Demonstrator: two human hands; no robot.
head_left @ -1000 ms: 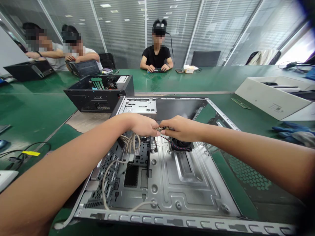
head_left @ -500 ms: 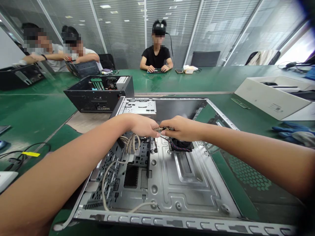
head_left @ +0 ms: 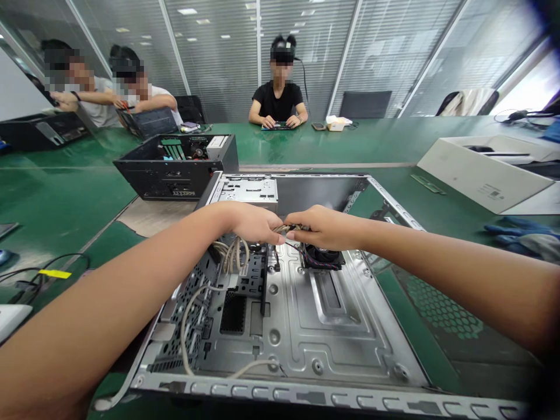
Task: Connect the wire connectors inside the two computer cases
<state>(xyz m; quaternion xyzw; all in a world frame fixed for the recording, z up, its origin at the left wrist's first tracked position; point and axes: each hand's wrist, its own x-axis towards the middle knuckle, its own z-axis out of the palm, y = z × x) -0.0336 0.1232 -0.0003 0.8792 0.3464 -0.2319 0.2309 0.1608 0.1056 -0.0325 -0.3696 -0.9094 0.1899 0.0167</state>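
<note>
An open metal computer case (head_left: 297, 326) lies in front of me, its inner floor facing up. Above its far half, my left hand (head_left: 258, 223) and my right hand (head_left: 317, 227) meet with fingertips nearly touching. Both are closed on a bundle of beige and dark cables (head_left: 292, 228). More beige cables (head_left: 231, 255) hang below my left hand on the case's left side. Under my right hand sits a black fan (head_left: 322, 256) with twisted wires. A silver drive bay (head_left: 250, 191) fills the far left corner. My palms hide part of the bundle.
Beyond lies another black case (head_left: 175, 169) on the green table (head_left: 280, 146). To the right are a white box (head_left: 485, 181) and blue-grey gloves (head_left: 525, 236). A memory stick (head_left: 427, 184) lies near the box. Several people work across the table.
My hands and the cable bundle stay almost in place. At the far left, a co-worker's hands have lifted away from their case.
</note>
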